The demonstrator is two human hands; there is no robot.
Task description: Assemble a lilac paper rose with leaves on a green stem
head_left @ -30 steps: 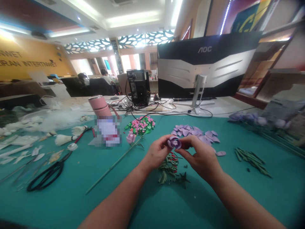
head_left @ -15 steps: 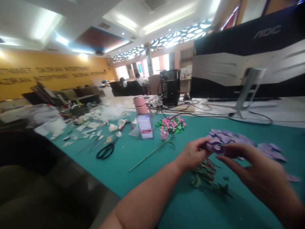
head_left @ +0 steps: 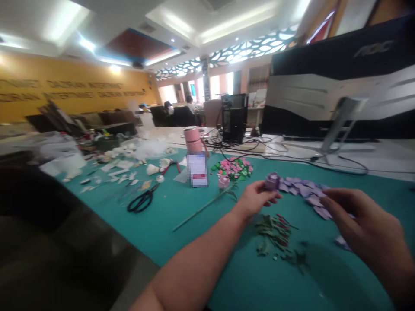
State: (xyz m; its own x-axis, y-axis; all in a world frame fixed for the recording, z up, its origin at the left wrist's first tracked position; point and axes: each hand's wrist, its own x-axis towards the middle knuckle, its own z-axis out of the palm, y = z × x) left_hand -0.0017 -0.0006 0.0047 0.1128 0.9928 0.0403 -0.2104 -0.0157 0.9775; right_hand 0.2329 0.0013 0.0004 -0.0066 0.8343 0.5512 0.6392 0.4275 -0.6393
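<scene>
My left hand pinches a small purple paper flower and holds it above the green mat. My right hand has come off the flower and hovers to its right, fingers loosely spread and empty, over a pile of purple petals. Below the hands lies a heap of green leaf pieces with red bits. A pink flower on a long green stem lies just left of my left hand.
Black scissors, shuttlecocks and white feathers lie at the left of the green mat. A pink bottle, a pile of pink and green bits, a monitor and cables stand behind. People sit far back.
The view has swung left. My right hand let go of the purple flower and drew away to the right; my left hand keeps the flower, now raised a little.
</scene>
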